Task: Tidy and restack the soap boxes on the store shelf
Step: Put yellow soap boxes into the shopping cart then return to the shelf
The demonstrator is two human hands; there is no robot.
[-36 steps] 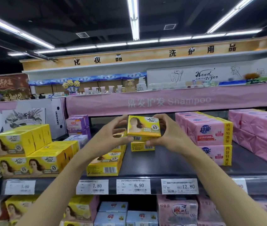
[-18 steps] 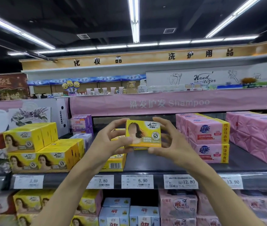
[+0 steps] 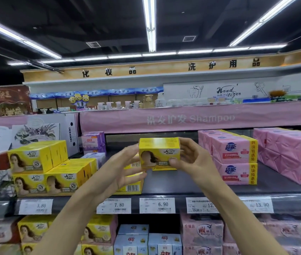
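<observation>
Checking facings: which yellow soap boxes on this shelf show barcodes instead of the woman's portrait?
The barcode stack behind the left hand, above the 7.80 price tag. The yellow stacks further left and the held box face portrait-out.
</observation>
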